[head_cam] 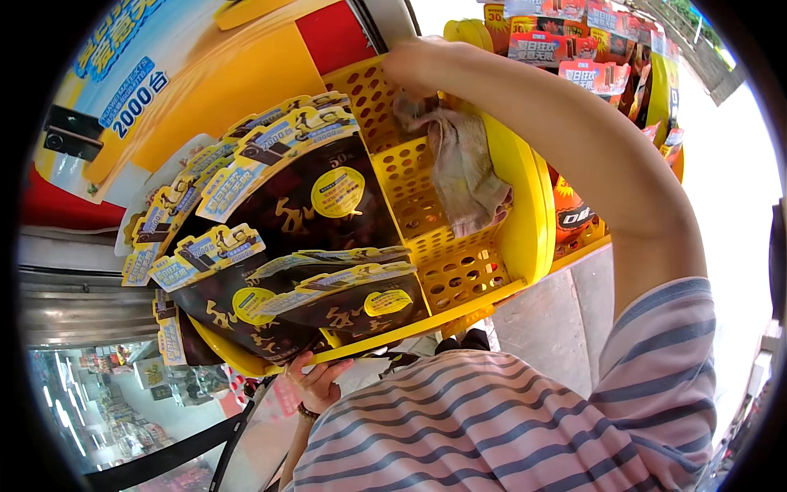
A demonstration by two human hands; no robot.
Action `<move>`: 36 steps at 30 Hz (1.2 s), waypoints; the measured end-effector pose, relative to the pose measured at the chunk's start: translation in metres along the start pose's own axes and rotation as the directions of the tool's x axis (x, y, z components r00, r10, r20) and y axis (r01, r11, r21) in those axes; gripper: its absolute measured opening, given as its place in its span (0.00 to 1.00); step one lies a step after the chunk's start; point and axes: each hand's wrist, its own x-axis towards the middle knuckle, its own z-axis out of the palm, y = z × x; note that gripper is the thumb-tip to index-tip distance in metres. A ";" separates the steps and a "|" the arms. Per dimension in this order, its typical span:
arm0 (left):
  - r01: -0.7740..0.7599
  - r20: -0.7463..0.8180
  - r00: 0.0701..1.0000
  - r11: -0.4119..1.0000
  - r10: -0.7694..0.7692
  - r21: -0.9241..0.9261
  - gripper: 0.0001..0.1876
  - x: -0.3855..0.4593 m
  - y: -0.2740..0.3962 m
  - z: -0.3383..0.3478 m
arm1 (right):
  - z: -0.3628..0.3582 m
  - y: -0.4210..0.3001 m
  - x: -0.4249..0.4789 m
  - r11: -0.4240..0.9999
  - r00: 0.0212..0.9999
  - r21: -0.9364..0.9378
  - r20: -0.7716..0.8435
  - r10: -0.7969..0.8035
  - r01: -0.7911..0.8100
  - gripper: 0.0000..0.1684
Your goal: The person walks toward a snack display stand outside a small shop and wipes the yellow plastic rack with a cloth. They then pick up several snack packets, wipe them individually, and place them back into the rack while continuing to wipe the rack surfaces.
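Observation:
A yellow plastic display rack [455, 243] with perforated compartments stretches across the middle. My right hand [412, 66] is at its back edge, fingers curled around one end of a stained greyish-pink cloth [464, 163]. The rest of the cloth drapes down over the bare compartments toward the rack's right side wall. At the front rim, my left hand [316, 382] grips the rack from below, a beaded bracelet on its wrist. Dark packets [320, 190] with yellow labels and printed toppers stand in rows in the compartments on the left.
Behind the rack is a large printed poster [203, 80]. To the right stands another yellow rack [661, 92] full of red and orange packets [575, 215]. A metal shutter rail [80, 313] and a glass panel [141, 393] are at the left. Paved floor [553, 313] shows below.

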 end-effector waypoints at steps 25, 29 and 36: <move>0.002 -0.043 0.999 1.000 -0.003 -0.025 0.27 -0.001 -0.002 0.001 | 0.051 -0.005 0.024 0.967 0.857 0.226 0.470 -0.213 0.116 0.27; -0.029 -0.071 0.997 1.000 0.028 -0.006 0.26 0.001 -0.006 0.003 | 0.062 0.003 0.044 0.920 0.867 -0.286 0.487 -0.102 0.268 0.20; -0.026 -0.106 0.994 1.000 0.027 0.004 0.24 0.001 -0.003 0.003 | -0.002 0.003 0.007 0.993 0.979 0.046 -0.167 0.117 -0.110 0.13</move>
